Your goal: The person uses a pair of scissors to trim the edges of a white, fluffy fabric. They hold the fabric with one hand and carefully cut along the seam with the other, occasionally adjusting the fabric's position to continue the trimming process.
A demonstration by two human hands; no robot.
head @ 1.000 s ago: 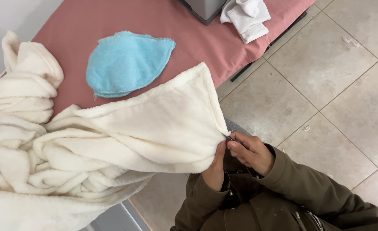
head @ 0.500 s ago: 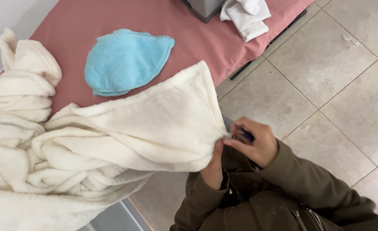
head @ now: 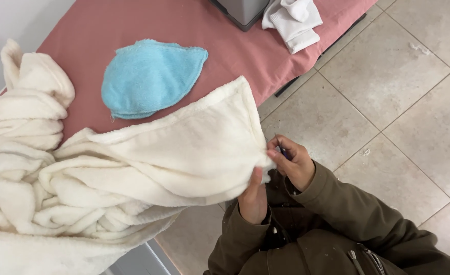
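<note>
Both hands, left hand [head: 254, 199] and right hand [head: 292, 162], are pinching one cream blanket [head: 133, 173]; one blue cloth [head: 151, 76] is lying at eleven o'clock.

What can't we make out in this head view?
- Small dark item in right hand: head view, mostly hidden by the fingers.
- Grey box: cut off by the top edge.
- Cream blanket: runs off the left and bottom edges.
- Left hand: fingertips hidden behind the blanket corner.

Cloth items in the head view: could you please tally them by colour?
Cream: 1, the cream blanket, its corner pinched by the left hand and right hand
Light blue: 1, the blue towel
White: 1, the white cloth
Total: 3
</note>
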